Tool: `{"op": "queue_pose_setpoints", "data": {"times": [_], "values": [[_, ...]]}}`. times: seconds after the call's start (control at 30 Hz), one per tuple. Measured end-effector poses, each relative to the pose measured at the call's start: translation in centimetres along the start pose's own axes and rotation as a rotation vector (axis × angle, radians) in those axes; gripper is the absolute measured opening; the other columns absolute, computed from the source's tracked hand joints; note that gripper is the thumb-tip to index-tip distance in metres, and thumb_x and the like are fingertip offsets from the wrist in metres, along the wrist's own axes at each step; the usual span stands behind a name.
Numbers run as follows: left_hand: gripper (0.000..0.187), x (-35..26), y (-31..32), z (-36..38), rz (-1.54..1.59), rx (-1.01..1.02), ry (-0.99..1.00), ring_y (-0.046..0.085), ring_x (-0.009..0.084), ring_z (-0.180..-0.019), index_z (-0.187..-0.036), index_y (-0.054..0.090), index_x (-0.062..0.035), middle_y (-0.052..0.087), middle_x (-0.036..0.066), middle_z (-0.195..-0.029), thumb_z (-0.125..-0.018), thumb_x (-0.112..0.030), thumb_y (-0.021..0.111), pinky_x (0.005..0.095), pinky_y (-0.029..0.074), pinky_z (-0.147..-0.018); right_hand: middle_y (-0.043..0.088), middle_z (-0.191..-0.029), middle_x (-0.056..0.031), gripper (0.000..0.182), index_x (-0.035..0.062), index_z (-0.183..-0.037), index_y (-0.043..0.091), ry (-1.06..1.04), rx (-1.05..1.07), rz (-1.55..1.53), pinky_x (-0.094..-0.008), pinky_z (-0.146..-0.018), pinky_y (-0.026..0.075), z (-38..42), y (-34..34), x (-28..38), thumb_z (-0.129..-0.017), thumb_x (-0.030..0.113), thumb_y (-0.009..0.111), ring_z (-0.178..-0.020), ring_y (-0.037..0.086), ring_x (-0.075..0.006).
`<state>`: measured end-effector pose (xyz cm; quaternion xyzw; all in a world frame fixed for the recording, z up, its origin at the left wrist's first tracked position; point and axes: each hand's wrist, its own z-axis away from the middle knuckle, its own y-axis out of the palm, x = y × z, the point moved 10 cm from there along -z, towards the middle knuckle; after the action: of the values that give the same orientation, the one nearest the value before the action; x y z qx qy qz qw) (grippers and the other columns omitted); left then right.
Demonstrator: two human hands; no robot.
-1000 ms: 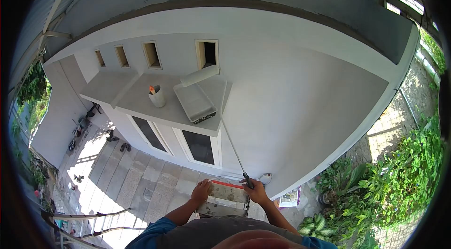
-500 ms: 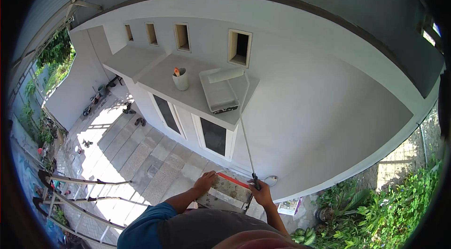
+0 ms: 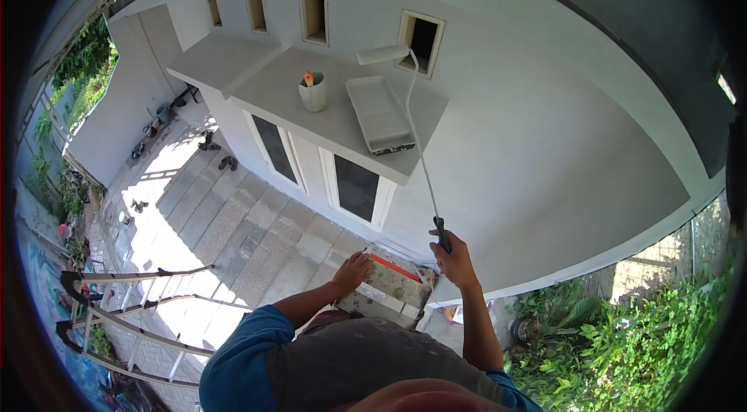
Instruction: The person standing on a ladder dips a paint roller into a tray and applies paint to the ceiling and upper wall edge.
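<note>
My right hand [image 3: 454, 258] is wrapped round the black handle of a long paint roller. The white roller head [image 3: 383, 55] is raised above the tray, in front of the wall near the right-hand vent opening. The paint tray [image 3: 381, 116] lies on the grey ledge [image 3: 264, 77], with a white pot [image 3: 313, 93] holding an orange-tipped tool to its left. My left hand [image 3: 353, 270] rests at the left end of a red-edged platform [image 3: 397, 284], its fingers over the edge.
Four vent openings line the white wall [image 3: 545, 147], with dark-paned windows [image 3: 355, 186] under the ledge. A metal ladder-like frame [image 3: 140, 330] is at the lower left. Shoes [image 3: 227, 163] lie on the paving far below. Plants [image 3: 646, 342] grow at the lower right.
The roller head has lifted out of the tray, and my right hand has risen with the handle. The view has shifted, while my left hand stays on the platform.
</note>
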<state>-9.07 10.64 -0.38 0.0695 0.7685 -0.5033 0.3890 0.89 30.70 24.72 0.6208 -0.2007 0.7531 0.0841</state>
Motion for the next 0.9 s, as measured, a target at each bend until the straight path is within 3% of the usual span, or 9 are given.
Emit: {"op": "queue_pose_setpoints", "data": {"times": [0.1, 0.17, 0.2, 0.3, 0.43, 0.47, 0.6, 0.9], "values": [[0.033, -1.7, -1.5, -0.8, -0.122, -0.100, 0.095, 0.051, 0.0388, -0.118, -0.119, 0.059, -0.0043, 0.054, 0.015, -0.123, -0.089, -0.018, 0.063, 0.0489, 0.041, -0.103, 0.045, -0.061, 0.0028, 0.027, 0.0008, -0.119, 0.062, -0.008, -0.015, 0.072, -0.0274, -0.046, 0.033, -1.6, 0.1, 2.6, -0.094, 0.012, 0.064, -0.049, 0.041, -0.0071], [0.025, -1.4, -1.6, -2.4, -0.187, 0.026, 0.025, 0.054, 0.0367, -0.108, -0.105, 0.064, -0.0048, 0.057, 0.015, -0.110, -0.086, -0.022, 0.065, 0.0490, 0.043, -0.096, 0.046, -0.060, 0.0022, 0.027, 0.0003, -0.118, 0.062, 0.000, -0.013, 0.093, -0.0275, -0.043, 0.035, -2.5, 0.4, 4.4, -0.094, 0.012, 0.063, -0.045, 0.041, -0.0072], [0.019, -1.5, -2.1, -3.1, -0.220, -0.031, 0.027, 0.057, 0.0341, -0.098, -0.092, 0.065, -0.0070, 0.059, 0.012, -0.098, -0.086, -0.025, 0.066, 0.0473, 0.043, -0.092, 0.047, -0.060, 0.0019, 0.027, 0.0001, -0.118, 0.062, -0.014, -0.033, 0.097, -0.0274, -0.041, 0.035, -3.3, 0.4, 4.9, -0.094, 0.011, 0.063, -0.044, 0.041, -0.0072], [0.016, -0.8, -1.7, -4.1, -0.143, -0.065, 0.031, 0.059, 0.0329, -0.094, -0.083, 0.064, -0.0066, 0.058, 0.012, -0.095, -0.087, -0.022, 0.066, 0.0483, 0.047, -0.085, 0.049, -0.062, 0.0008, 0.027, -0.0012, -0.118, 0.060, 0.007, -0.023, 0.109, -0.0271, -0.040, 0.038, -5.1, 0.7, 6.7, -0.094, 0.012, 0.061, -0.044, 0.044, -0.0077], [0.016, 0.3, -0.4, -4.0, -0.149, -0.144, 0.004, 0.059, 0.0324, -0.093, -0.083, 0.063, -0.0069, 0.058, 0.011, -0.094, -0.087, -0.022, 0.065, 0.0488, 0.049, -0.082, 0.050, -0.064, 0.0004, 0.038, 0.0004, -0.130, 0.055, 0.041, -0.033, 0.229, -0.0279, -0.038, 0.039, -7.2, 1.2, 8.7, -0.094, 0.011, 0.059, -0.044, 0.044, -0.0078], [0.016, 0.7, -0.2, -4.0, -0.124, -0.140, 0.000, 0.059, 0.0324, -0.093, -0.083, 0.063, -0.0069, 0.058, 0.010, -0.095, -0.087, -0.022, 0.065, 0.0490, 0.049, -0.081, 0.050, -0.065, 0.0002, 0.051, 0.0062, -0.144, 0.047, 0.057, -0.017, 0.244, -0.0276, -0.038, 0.040, -7.6, 1.4, 8.8, -0.094, 0.009, 0.058, -0.044, 0.044, -0.0076], [0.015, 0.8, -0.3, -4.0, -0.061, -0.117, -0.010, 0.059, 0.0321, -0.093, -0.085, 0.064, -0.0075, 0.059, 0.009, -0.093, -0.088, -0.022, 0.066, 0.0479, 0.049, -0.081, 0.050, -0.065, -0.0003, 0.066, 0.0152, -0.156, 0.033, 0.162, 0.020, 0.246, -0.0267, -0.037, 0.040, -7.2, 2.0, 8.1, -0.094, 0.008, 0.056, -0.044, 0.043, -0.0072], [0.014, 0.4, -0.5, -4.3, -0.061, -0.123, 0.020, 0.060, 0.0319, -0.090, -0.086, 0.063, -0.0075, 0.060, 0.009, -0.090, -0.088, -0.021, 0.067, 0.0463, 0.048, -0.082, 0.050, -0.065, 0.0000, 0.066, 0.0156, -0.155, 0.034, 0.221, -0.008, 0.306, -0.0270, -0.038, 0.040, -6.6, 1.8, 5.6, -0.094, 0.010, 0.057, -0.046, 0.044, -0.0076]]}}
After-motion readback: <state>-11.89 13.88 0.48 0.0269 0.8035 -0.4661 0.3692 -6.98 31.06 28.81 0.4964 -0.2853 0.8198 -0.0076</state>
